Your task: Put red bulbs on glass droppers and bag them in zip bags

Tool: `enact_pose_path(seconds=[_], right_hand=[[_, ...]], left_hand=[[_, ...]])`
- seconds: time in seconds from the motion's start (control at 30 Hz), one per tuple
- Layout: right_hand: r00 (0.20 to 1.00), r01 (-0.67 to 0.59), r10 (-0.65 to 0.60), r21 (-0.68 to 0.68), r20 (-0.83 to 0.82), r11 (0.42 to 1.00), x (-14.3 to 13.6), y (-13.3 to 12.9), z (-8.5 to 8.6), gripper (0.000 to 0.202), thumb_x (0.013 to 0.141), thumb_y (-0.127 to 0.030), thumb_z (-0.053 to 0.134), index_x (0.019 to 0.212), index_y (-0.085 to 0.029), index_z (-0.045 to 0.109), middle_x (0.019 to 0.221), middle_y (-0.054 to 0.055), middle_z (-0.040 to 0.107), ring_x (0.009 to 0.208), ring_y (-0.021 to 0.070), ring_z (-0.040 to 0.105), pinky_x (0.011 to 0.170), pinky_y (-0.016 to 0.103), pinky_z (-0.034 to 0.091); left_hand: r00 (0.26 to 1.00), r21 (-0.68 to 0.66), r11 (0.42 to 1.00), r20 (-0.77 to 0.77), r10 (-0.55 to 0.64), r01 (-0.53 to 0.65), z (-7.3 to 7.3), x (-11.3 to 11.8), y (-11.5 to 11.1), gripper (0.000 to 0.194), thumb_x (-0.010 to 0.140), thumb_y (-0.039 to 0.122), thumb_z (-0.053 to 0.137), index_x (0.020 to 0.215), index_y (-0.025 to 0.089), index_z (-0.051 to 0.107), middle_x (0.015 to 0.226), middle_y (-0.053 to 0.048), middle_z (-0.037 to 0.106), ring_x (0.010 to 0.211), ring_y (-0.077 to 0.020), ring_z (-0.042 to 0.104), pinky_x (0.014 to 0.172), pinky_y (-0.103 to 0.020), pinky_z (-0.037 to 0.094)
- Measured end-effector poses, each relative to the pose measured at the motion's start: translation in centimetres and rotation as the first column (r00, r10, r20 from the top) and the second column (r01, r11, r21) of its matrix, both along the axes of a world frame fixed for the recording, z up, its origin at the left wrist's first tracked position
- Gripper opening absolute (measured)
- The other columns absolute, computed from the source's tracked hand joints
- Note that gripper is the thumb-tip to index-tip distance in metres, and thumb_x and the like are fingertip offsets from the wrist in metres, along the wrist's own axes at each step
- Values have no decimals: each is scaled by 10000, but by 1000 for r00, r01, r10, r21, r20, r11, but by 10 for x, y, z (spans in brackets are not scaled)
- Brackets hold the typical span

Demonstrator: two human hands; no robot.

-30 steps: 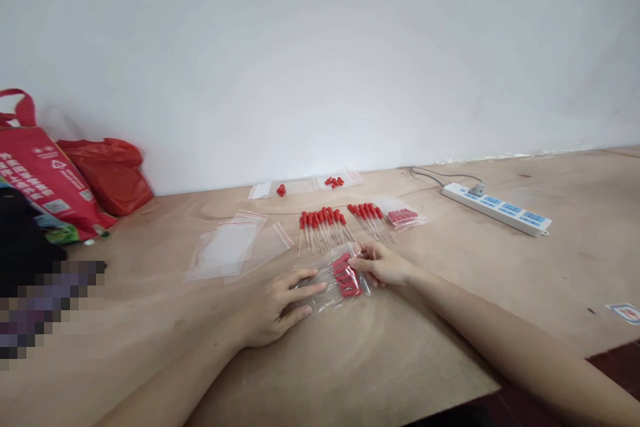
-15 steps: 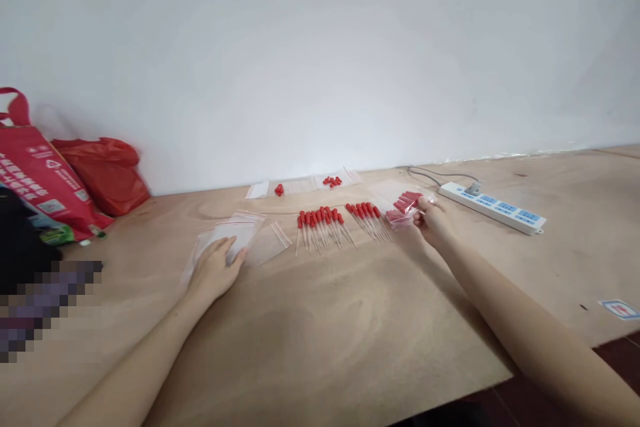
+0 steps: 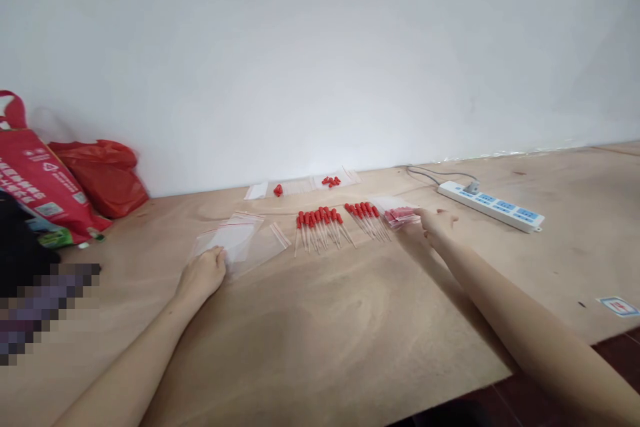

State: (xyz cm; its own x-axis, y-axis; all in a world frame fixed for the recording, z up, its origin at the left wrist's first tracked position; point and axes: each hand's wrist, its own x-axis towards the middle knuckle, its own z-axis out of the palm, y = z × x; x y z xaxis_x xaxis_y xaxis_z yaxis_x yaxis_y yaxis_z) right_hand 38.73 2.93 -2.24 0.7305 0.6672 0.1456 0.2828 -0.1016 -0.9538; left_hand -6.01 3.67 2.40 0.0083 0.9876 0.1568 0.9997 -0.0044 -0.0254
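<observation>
Left hand at the near edge of the clear zip bags, fingers bunched; can't tell whether they pinch one. Right hand loosely spread, a fingertip by the filled zip bags, red showing through. These lie on the desk, just right of loose red-bulbed droppers in two fanned groups.

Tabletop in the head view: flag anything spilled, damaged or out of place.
Nothing looks spilled or damaged. At most, the clear bags by the left hand seem untidy, overlapping at uneven angles, while the red-topped droppers lie in two fanned groups.
</observation>
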Motion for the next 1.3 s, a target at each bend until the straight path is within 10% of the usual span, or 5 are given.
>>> enact_pose_path(seconds=[0.13,0.3,0.47,0.9,1.3], right_hand=[[956,217,-228,81,184,973,-18,-10,13,542,640,-343,595,1071,-145,333,788,46,471,614,158,487,551,289,401],[895,-177,89,165,437,970,-57,-20,17,304,704,-280,504,977,-165,435,723,9,479,607,140,475,583,262,390],[637,-512,488,-146,597,847,-98,-18,17,124,711,-179,487,819,-161,544,776,58,590,684,154,530,644,255,397],[640,-349,627,-559,444,753,-146,47,30,365,640,-23,537,997,-95,532,944,231,599,891,328,574,681,366,417],[787,-612,616,120,0,782,-106,-22,15,505,746,-240,416,1205,-205,210,677,-47,470,449,91,477,463,234,421]], left_hand=[[976,99,994,211,-54,34,13,2,-8,398,856,282,282,1055,120,585,1063,-117,628,1006,-303,561,782,-389,463],[755,224,860,412,-510,458,25,17,-29,432,860,411,313,1141,182,548,1216,-39,543,1147,-214,469,984,-360,346],[564,-39,590,352,-747,806,18,41,-51,364,870,369,381,1188,256,516,1319,-34,433,1213,-210,389,992,-402,333],[460,-128,446,359,-812,886,-15,63,-59,444,857,380,455,1287,353,348,1394,-12,302,1274,-240,275,1032,-504,198],[465,-112,456,348,-814,883,-16,69,-60,426,863,380,436,1282,348,363,1390,-20,313,1269,-250,284,1023,-507,223]])
